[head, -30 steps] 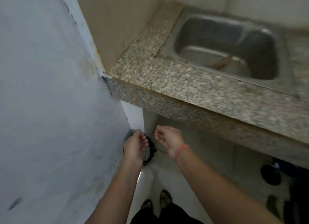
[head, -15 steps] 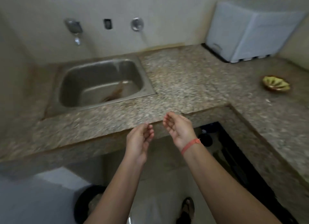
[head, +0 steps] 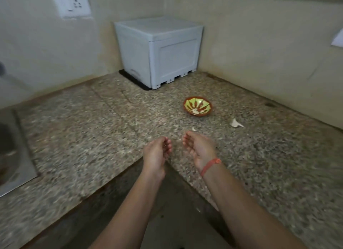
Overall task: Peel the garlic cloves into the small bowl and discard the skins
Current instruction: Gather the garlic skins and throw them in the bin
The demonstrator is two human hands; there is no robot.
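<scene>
Beyond the hands (head: 156, 153) (head: 200, 149), slightly right, the small bowl (head: 197, 106) sits apart.

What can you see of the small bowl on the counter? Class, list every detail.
The small bowl is round and shallow, seemingly glazed ceramic: brown outside, yellow-green inside with reddish-brown stripes fanning from the centre. It stands upright on the speckled counter, apart from the white box behind it. A pale piece, perhaps garlic, lies inside. The left hand and right hand are both apart from it.
</scene>
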